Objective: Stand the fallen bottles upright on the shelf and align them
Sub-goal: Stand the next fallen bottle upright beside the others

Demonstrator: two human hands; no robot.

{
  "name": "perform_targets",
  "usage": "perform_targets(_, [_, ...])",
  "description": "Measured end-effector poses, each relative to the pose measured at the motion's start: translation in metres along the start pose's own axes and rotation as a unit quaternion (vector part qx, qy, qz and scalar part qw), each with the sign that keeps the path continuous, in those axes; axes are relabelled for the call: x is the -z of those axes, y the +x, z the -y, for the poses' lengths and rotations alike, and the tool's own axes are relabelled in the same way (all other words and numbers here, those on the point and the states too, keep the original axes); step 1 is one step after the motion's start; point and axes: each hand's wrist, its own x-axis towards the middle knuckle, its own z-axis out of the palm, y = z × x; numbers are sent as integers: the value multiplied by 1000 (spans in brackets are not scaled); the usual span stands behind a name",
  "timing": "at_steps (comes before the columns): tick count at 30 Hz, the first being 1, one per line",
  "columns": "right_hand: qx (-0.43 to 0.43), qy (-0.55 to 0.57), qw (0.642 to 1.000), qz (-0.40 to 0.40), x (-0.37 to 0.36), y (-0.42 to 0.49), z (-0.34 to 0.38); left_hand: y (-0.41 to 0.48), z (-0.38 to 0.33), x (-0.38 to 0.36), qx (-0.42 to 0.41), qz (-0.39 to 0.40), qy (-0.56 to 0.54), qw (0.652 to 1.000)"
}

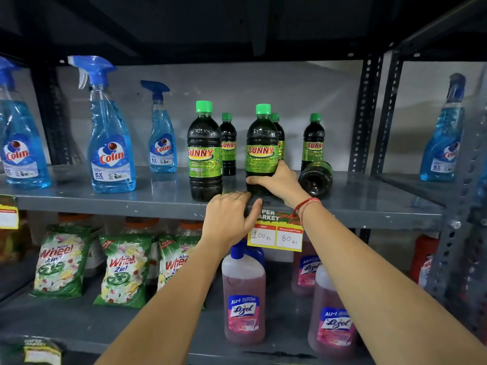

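Six green-capped Sunny bottles sit on the grey metal shelf (105,204); the landmark among them is the front bottle (261,151), upright near the shelf's front edge, with the right hand (276,180) clamped round its lower body, fingers curled across the front below the label. Just to the right of it one fallen bottle (316,180) lies on its side, base towards the camera, touching or nearly touching the small upright bottle (313,143) behind it. Left of the held bottle stands another large bottle (205,151), and behind them two smaller ones are upright. The left hand (229,219) rests on the shelf's front lip just below and left of the held bottle, fingers together and flat on the edge, thumb apart, holding nothing. Directly below the held bottle a yellow price tag (275,233) hangs from the lip. Farther left stand blue Colin spray bottles (112,143); another is far right beyond the perforated uprights (365,114). The lower shelf holds Wheel packets (121,270) and pink Lizol bottles (243,299); the back wall is pale grey
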Motion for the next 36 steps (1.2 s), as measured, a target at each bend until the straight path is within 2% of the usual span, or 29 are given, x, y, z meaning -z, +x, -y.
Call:
perform_targets(5, [10,7,1000,-21,8,-19,0,-1,0,0,0,-4,-6,1000])
perform_targets(18, [41,8,999,-2,29,-58,13,-2,0,0,-14,-41,11,999])
perform_targets(20, [80,8,996,-32,34,-66,14,-2,1,1,-21,-39,6,999])
perform_targets(23, [136,-32,983,-118,48,-67,9,-1,1,1,-22,-40,-14,999])
perform_targets(26, [149,-75,965,-204,70,-55,6,-7,-3,4,33,-84,-66,994])
perform_targets(29, [53,-150,962,-223,91,-35,1,-12,-18,9,77,-158,-90,980])
perform_targets(31, [-46,-189,968,-161,96,-21,-5,-9,-34,9,35,-175,-69,981])
perform_targets(34, [-159,-146,975,-52,96,-4,-9,8,-62,6,-63,-144,-67,985])
perform_targets(36, [-195,-73,978,-31,93,3,-9,20,-81,1,-91,-100,-60,989])
